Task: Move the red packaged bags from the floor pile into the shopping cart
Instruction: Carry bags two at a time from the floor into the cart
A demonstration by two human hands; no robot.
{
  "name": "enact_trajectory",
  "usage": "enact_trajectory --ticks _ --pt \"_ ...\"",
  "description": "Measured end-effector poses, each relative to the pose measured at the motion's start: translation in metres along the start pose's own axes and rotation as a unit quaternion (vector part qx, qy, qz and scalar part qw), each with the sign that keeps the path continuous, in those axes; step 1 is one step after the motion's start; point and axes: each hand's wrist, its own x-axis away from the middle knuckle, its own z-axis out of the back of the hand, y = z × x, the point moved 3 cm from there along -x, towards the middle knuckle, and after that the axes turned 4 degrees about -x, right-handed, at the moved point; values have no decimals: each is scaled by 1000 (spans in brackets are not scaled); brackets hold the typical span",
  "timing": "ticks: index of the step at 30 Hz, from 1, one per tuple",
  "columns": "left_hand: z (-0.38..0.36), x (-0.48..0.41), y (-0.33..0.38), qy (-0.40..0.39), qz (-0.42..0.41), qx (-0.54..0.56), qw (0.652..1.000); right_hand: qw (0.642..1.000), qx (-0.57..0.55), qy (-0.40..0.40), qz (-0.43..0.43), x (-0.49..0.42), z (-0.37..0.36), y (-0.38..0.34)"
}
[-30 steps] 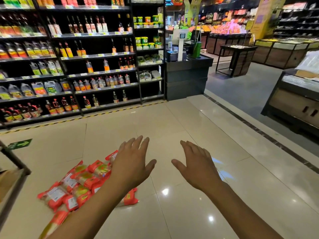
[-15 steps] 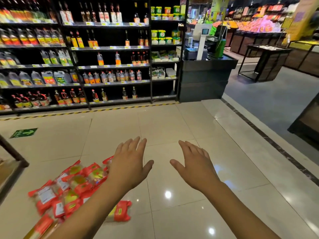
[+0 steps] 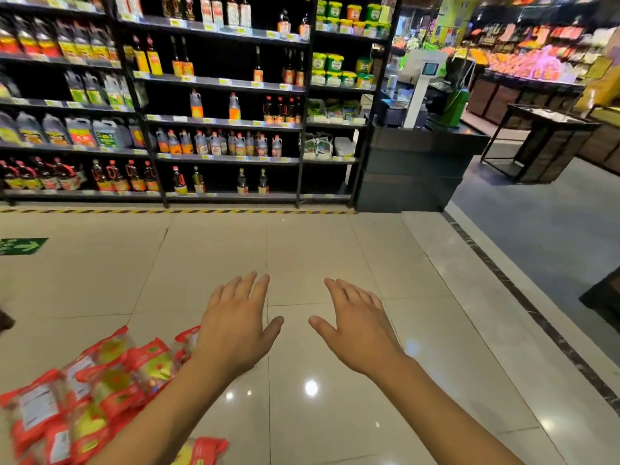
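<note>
Red packaged bags (image 3: 97,387): a loose heap on the tiled floor (image 3: 335,263) at lower left, overlapping each other, some running out of the bottom edge; one more lies apart near the bottom centre.
Handling: they look like soft plastic film packs with glossy faces, so likely light, pliable and a little slippery; contents cannot be read.
Where to take hold: judged best across the middle of a pack or by a sealed end, taking the topmost bags first since the lower ones are pinned.
Left hand (image 3: 235,330): palm down, fingers spread, holding nothing; it hovers just above the right edge of the heap, its forearm crossing over the bags.
Right hand (image 3: 359,330): also flat, spread and empty, over bare tile, well apart from the heap.
Shopping cart: not clearly in view; a dark shape at the left edge cannot be identified.
Background: shelves (image 3: 218,122) of bottles beyond the aisle.
Step in hand: no bag is gripped yet.
</note>
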Motion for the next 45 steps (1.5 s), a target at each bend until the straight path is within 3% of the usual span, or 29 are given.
enact_trajectory --ticks 16,25,30,36,45 --pt "-49 -170 -104 -46 221 -74 971 968 -16 -135 211 -321 -81 -11" --pt "-112 -190 -190 -89 326 -57 939 940 -20 -243 240 -421 -191 -63" --pt "-185 -210 -259 -116 332 -28 936 940 13 -280 195 -467 -275 -75" --pt "-299 -253 -329 -205 316 -7 926 931 50 -324 159 -514 -387 -71" --pt "-560 -294 -392 -275 347 61 894 902 8 -427 62 -557 -640 -13"
